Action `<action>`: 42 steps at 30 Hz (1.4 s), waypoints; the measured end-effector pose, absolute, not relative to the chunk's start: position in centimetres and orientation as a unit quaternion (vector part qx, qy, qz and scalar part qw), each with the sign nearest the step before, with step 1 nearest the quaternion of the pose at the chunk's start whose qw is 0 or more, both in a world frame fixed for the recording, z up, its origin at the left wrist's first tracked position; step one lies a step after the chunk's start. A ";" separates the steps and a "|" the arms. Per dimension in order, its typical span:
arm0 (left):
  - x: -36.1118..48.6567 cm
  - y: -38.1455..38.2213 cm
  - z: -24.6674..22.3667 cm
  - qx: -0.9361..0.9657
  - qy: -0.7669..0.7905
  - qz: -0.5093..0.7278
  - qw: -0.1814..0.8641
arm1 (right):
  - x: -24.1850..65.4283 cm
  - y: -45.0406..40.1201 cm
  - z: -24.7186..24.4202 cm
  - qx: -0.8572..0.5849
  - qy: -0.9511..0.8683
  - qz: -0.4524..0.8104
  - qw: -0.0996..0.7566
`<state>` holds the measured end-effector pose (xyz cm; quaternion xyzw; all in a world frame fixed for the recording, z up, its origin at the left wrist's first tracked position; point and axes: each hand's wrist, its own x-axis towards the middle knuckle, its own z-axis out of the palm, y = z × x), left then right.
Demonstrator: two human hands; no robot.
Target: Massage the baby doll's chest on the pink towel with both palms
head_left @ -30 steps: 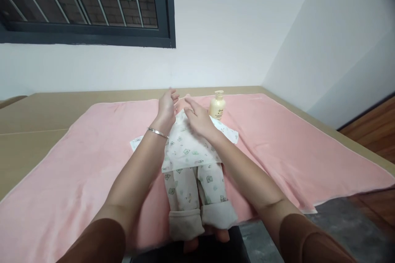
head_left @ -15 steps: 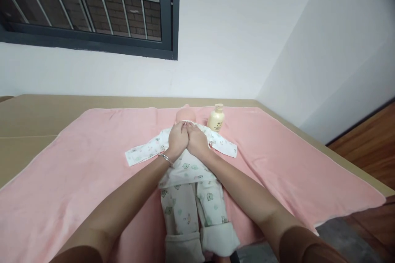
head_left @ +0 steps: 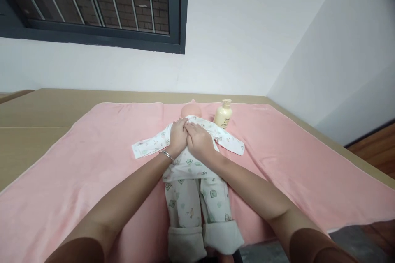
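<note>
A baby doll lies stretched out on a pink blanket, its rounded head at the far end. It wears a white printed top with both sleeves spread sideways, and matching trousers with turned-up cuffs. My left hand, with a silver bangle at the wrist, rests flat on the upper part of the top. Beside it, my right hand lies flat on the same area, its fingertips touching the left hand. Fingers on both hands are extended. What lies beneath the palms is hidden.
To the right of the doll's head stands a pale yellow pump bottle. The blanket covers a tan table set against a white wall. A dark-framed barred window is at upper left.
The whole view has shifted, so the doll and bottle appear slightly farther right and higher. My right hand has flattened and turned a little, with its fingers now angled toward the left hand.
</note>
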<state>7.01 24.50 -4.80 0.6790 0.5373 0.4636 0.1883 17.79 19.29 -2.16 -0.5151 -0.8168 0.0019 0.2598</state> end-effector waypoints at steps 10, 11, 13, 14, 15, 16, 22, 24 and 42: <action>7.8 23.8 -4.4 0.746 0.543 0.384 0.042 | 19.7 23.8 -0.9 -0.575 -0.776 0.074 0.250; 7.7 23.9 -4.5 0.743 0.541 0.391 0.050 | 20.0 23.8 -0.9 -0.579 -0.778 0.071 0.234; 7.4 24.3 -4.8 0.717 0.548 0.422 0.087 | 19.9 22.8 -1.1 -0.606 -0.770 0.039 0.196; 7.2 24.4 -4.9 0.698 0.554 0.441 0.110 | 19.5 22.0 -1.2 -0.620 -0.765 0.015 0.174; 7.1 24.5 -5.1 0.680 0.557 0.458 0.131 | 19.1 21.2 -1.4 -0.628 -0.763 -0.007 0.152; 7.0 24.6 -5.2 0.667 0.556 0.474 0.148 | 18.7 20.4 -1.6 -0.624 -0.769 -0.022 0.134; 6.9 24.5 -5.4 0.671 0.541 0.480 0.164 | 19.8 21.8 -1.1 -0.555 -0.818 0.053 0.146; 7.0 24.3 -5.3 0.684 0.542 0.464 0.149 | 20.7 22.8 -0.9 -0.616 -0.768 0.090 0.150; 7.2 24.5 -5.5 0.690 0.583 0.418 0.089 | 20.1 21.2 -0.3 -0.670 -0.729 0.093 0.107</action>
